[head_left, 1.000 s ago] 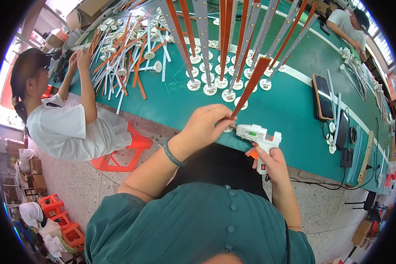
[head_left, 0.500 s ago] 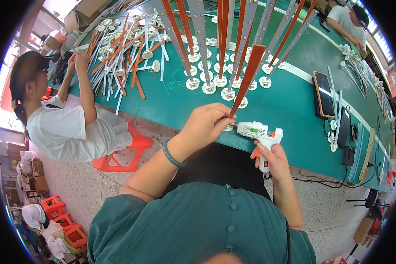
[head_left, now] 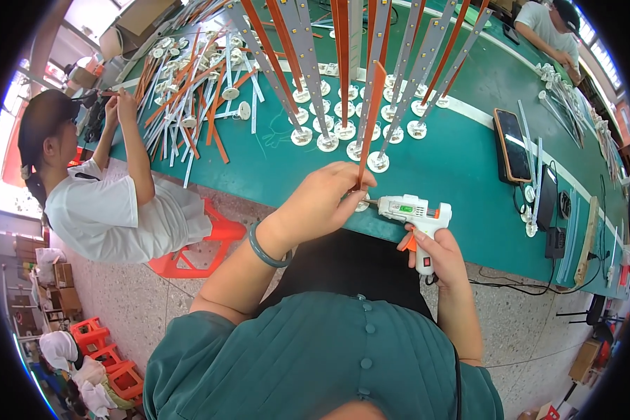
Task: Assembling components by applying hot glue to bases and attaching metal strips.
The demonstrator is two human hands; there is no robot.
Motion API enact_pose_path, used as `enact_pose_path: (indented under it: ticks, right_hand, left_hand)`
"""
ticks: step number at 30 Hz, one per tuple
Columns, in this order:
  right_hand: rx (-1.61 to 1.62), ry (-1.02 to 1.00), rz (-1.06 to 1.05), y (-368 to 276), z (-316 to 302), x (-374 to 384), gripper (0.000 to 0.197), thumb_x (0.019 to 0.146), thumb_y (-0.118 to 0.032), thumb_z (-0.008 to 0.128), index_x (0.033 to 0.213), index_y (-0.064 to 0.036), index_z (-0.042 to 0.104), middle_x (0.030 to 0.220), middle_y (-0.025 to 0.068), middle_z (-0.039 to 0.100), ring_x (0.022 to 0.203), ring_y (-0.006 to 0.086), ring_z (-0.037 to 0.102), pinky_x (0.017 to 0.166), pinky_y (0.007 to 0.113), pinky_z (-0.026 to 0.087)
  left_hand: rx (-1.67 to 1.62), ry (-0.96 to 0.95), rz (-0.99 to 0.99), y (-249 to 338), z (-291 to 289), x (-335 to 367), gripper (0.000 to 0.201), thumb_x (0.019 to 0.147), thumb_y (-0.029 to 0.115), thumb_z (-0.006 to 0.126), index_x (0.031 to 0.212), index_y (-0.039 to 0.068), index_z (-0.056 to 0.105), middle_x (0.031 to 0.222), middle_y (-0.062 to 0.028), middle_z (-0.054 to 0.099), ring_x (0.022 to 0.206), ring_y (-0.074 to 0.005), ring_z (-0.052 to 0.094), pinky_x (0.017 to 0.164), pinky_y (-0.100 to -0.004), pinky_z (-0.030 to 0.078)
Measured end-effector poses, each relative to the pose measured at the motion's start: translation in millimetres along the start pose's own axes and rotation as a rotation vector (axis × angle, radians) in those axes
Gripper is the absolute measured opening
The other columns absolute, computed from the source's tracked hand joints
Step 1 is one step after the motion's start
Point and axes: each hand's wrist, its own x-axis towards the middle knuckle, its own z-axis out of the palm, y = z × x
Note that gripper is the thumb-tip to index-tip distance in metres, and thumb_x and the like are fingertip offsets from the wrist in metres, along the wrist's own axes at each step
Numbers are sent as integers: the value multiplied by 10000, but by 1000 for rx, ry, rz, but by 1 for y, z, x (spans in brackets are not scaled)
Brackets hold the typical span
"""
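My left hand is closed around the lower end of an orange-brown LED strip, which stands nearly upright. At its foot is a round white base, partly hidden by my fingers. In my right hand is a white glue gun with an orange trigger, its nozzle pointing left at the strip's foot. Just beyond my hands stand several more LED strips on round white bases, some showing grey faces with small yellow chips, others orange-brown.
A pile of loose strips with bases lies at the table's far left. To the right are a phone, a black adapter and cables. Seated at the left, a co-worker holds something small; another person works at the far right.
The strip in my left hand has turned more upright, its top shifting left. The glue gun's nozzle stays close to the strip's foot. The whole view has shifted slightly.
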Motion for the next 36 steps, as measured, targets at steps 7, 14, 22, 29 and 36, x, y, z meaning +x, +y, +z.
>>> enact_pose_path:
  ticks: [7, 14, 22, 29, 36]
  right_hand:
    - [-11, -18, 33, -3, 2, 2, 302, 927, -200, 553, 1104, 44, 566, 847, 111, 670, 554, 105, 569, 490, 221, 426]
    - [-19, -16, 38, -7, 7, 6, 280, 918, -205, 578, 1066, 32, 585, 802, 97, 669, 523, 105, 561, 470, 225, 416]
    - [-82, 57, 65, -10, 14, 5, 274, 922, -217, 562, 1051, 25, 575, 741, 102, 643, 516, 120, 567, 460, 222, 405]
    - [-70, 69, 55, -9, 16, 4, 275, 924, -216, 562, 1051, 27, 572, 709, 84, 621, 506, 116, 562, 455, 219, 397]
    - [-86, 68, 29, -7, 17, 2, 289, 926, -210, 551, 1078, 36, 564, 744, 91, 638, 513, 113, 563, 458, 215, 397]
  left_hand:
    - [53, 13, 31, -2, 1, 2, 217, 824, -53, 554, 1021, 7, 621, 934, -120, 660, 865, -256, 644, 757, -343, 513]
    - [73, 35, 81, -2, 3, 0, 190, 819, -56, 569, 976, 11, 652, 929, -111, 670, 852, -260, 648, 743, -336, 513]
    - [38, 43, 44, -3, 3, -2, 185, 816, -54, 576, 965, 18, 658, 916, -109, 670, 839, -255, 647, 737, -334, 513]
    - [70, 36, 58, -2, 3, -3, 188, 810, -49, 581, 962, 27, 660, 913, -101, 669, 841, -254, 643, 736, -332, 509]
    - [78, 16, 55, -1, 2, -3, 201, 805, -55, 573, 971, 29, 648, 928, -109, 660, 865, -280, 637, 765, -349, 503]
